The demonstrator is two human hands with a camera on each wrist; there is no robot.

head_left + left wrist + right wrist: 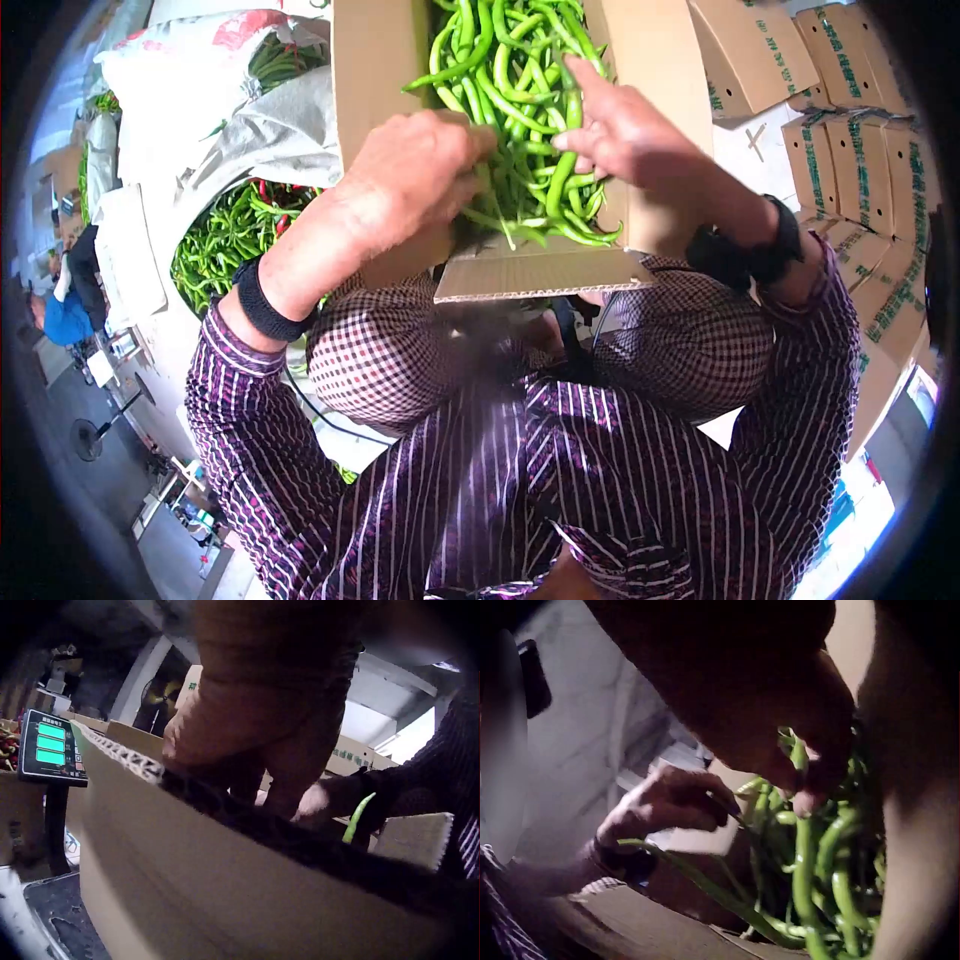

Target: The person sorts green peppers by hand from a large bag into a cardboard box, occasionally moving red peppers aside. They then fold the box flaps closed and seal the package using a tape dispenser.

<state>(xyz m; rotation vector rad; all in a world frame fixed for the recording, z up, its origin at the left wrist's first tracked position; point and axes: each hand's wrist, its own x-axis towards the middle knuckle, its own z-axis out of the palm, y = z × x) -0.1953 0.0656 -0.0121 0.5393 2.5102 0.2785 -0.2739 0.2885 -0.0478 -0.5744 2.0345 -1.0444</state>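
Note:
A cardboard box (385, 75) full of long green chili peppers (510, 85) stands in front of the person's lap. The right hand (645, 130) pinches one green pepper (804, 859) by its stem end, thumb and fingers around it; the rest hangs over the pile. At the box's near left corner, the left hand (415, 170) reaches in with curled fingers. In the right wrist view, the left fingertips (731, 810) pinch a thin, shadowed pepper. One long pepper (697, 877) sticks up over the box's near edge. The box wall hides the left fingertips in the left wrist view.
An open sack (235, 240) of green and some red peppers lies at left, beside a white sack (180, 80). Closed printed cartons (850, 165) are stacked at right. A scale display (52, 746) stands beside the box. A near flap (540, 275) folds outward toward the lap.

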